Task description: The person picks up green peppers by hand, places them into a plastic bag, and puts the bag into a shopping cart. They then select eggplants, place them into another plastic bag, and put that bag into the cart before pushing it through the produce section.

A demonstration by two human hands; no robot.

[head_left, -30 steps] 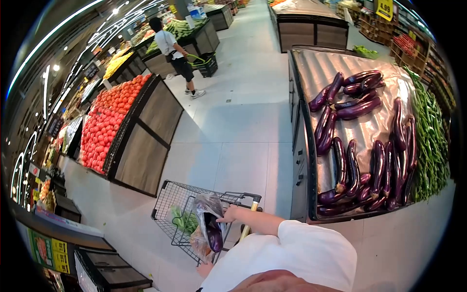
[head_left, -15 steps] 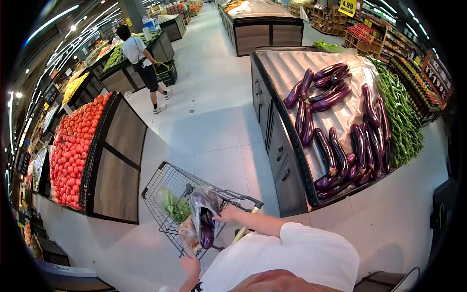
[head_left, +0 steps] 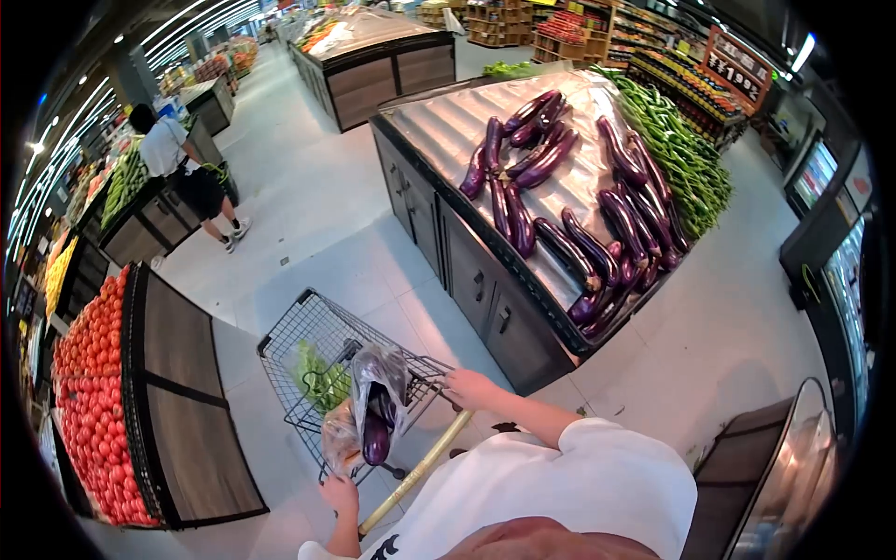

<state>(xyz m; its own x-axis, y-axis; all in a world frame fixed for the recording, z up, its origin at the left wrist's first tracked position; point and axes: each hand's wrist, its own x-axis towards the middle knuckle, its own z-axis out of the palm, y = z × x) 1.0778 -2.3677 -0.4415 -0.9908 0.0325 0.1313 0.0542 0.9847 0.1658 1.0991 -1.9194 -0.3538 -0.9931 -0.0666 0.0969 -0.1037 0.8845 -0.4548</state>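
In front of me stands a wire shopping cart [head_left: 289,341] with a pale yellow handle bar [head_left: 431,459]. My right hand [head_left: 471,390] is closed on the cart's near right corner. Its near left corner is in my left hand [head_left: 338,495], the fingers curled at the frame and partly hidden. Within the basket, a clear plastic bag [head_left: 378,362] lies with its mouth toward me, and dark purple eggplants [head_left: 376,439] stick out of it. Beside it are another clear bag [head_left: 341,434] with orange-brown contents I cannot make out and a leafy green vegetable [head_left: 322,383].
To the right, a produce stand [head_left: 448,247] carries loose eggplants [head_left: 560,247] and long green peppers or beans [head_left: 677,145]. A tomato stand [head_left: 182,401] is on the left. Farther off, a person [head_left: 177,168] stands in the aisle. A metal-edged bin [head_left: 793,467] is at lower right.
My right hand has left the eggplant bag and moved right onto the cart's corner. The bag has settled in the cart. My view has turned to the right.
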